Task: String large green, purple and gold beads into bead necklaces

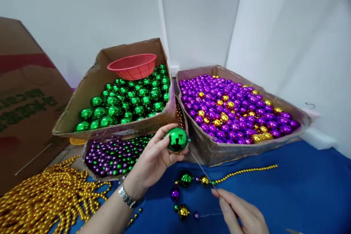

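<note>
A large shiny green ball bead point(177, 139) is gripped in the fingers of my left hand point(153, 153), which wears a metal watch. My right hand point(241, 212) pinches a long thin needle point(204, 171) whose tip points up toward the green bead, a small gap apart. Below, a partly strung garland curves over the blue cloth point(301, 190). In it are a large green bead point(185, 178), a purple bead point(174, 193), a gold bead point(183, 211) and smaller beads. A fine gold bead strand point(246, 171) runs off to the right, and a thin thread trails from its lower end.
A cardboard box of green balls point(113, 111) holds a red plastic basket point(134, 66). To the right stands a box of purple and gold balls point(219, 108). Under the green box sits one of small purple and green beads point(115, 157). Gold bead strands point(52, 197) pile at left.
</note>
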A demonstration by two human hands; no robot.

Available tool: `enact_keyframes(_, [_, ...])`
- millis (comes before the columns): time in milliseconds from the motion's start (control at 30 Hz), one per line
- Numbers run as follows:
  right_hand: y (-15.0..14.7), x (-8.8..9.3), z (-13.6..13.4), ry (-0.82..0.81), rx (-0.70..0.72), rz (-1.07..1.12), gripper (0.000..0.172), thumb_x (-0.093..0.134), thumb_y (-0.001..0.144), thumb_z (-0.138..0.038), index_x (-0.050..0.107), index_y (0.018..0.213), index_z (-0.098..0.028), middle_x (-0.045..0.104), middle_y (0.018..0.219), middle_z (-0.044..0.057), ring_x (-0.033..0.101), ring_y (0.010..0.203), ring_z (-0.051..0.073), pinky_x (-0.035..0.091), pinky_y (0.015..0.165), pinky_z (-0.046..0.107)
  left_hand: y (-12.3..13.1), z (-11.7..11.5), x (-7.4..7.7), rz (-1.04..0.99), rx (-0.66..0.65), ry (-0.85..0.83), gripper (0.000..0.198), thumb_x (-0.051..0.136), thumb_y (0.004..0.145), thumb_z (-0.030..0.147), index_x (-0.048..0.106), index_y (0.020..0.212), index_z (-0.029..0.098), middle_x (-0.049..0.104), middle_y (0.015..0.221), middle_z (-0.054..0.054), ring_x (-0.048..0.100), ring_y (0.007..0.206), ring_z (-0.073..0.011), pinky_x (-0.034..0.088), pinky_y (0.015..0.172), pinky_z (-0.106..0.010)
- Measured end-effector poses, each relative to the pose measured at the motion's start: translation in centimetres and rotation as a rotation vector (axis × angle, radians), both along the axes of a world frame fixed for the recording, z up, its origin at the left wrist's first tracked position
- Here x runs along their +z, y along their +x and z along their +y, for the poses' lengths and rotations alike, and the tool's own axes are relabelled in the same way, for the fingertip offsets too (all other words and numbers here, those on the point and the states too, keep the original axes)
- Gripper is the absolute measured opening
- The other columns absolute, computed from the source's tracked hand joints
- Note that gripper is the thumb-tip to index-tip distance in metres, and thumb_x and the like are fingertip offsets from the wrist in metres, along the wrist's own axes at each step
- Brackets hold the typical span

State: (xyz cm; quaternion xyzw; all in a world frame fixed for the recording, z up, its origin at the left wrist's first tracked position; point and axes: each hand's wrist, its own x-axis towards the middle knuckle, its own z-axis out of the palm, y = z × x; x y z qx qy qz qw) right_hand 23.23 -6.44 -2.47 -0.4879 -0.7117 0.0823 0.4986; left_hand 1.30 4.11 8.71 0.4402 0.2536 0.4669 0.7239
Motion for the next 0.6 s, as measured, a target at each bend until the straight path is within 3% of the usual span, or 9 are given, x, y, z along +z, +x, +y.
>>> enact_keyframes(100, [0.9, 0.1, -0.1, -0.025, 0.034, -0.054, 0.023, 0.052, 0.091, -0.02, 0.062, 0.111, -0.023, 0.073, 0.097, 0.004, 0.072, 0.082, 0.019, 0.058, 0.075, 0.022, 0.5, -0.2, -2.5, -0.091, -0.023, -0.158, 0.034, 0.047, 0.092, 0.033, 0.047, 0.125, 0.025, 0.065, 0.102, -0.007, 0.068, 0.079, -0.0174, 0.055, 0.065, -0.024])
enact_keyframes(200, [1.3, -0.1, -0.3, -0.036, 0.048, -0.073, 0.024, 0.05, 0.091, -0.018, 0.06, 0.112, -0.021, 0.072, 0.099, 0.006, 0.071, 0.084, 0.02, 0.058, 0.076, 0.024, 0.8, -0.1, -3.6, -0.123, -0.024, -0.26, 0.033, 0.047, 0.091, 0.035, 0.05, 0.122, 0.023, 0.067, 0.1, -0.008, 0.067, 0.073, -0.0158, 0.054, 0.061, -0.022])
enact_keyframes(600, [1.2, -0.9, 0.0, -0.037, 0.119, -0.13, 0.028, 0.046, 0.092, -0.012, 0.053, 0.118, -0.019, 0.071, 0.094, 0.006, 0.071, 0.083, 0.019, 0.058, 0.075, 0.026, 0.3, 0.0, -4.3, -0.137, -0.046, -0.348, 0.035, 0.051, 0.088, 0.039, 0.054, 0.115, 0.017, 0.068, 0.097, -0.011, 0.066, 0.067, -0.0157, 0.053, 0.058, -0.022])
